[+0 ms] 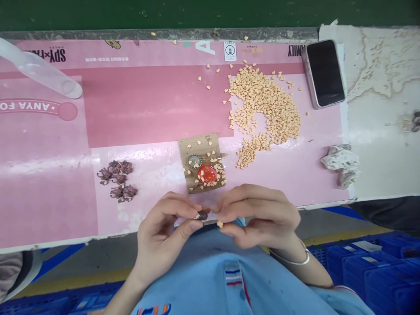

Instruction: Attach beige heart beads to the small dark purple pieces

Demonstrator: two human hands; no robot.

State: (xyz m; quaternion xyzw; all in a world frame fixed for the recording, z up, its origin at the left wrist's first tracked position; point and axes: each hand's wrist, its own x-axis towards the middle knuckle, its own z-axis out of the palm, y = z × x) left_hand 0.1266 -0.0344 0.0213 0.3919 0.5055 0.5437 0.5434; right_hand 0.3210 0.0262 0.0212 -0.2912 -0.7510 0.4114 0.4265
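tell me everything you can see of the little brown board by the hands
The brown board is a small, roughly rectangular slab, maybe cardboard or wood, lying flat and slightly askew on the pink sheet. On it sit a glossy red blob, a greenish ring and scattered tan bits. The left hand and right hand are near its front edge, not touching.

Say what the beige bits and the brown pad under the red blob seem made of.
Beige bits: probably matte moulded plastic, all one small uniform shape. Brown pad: likely cardboard or thin wood, flat and dull; grain is too blurred to tell.
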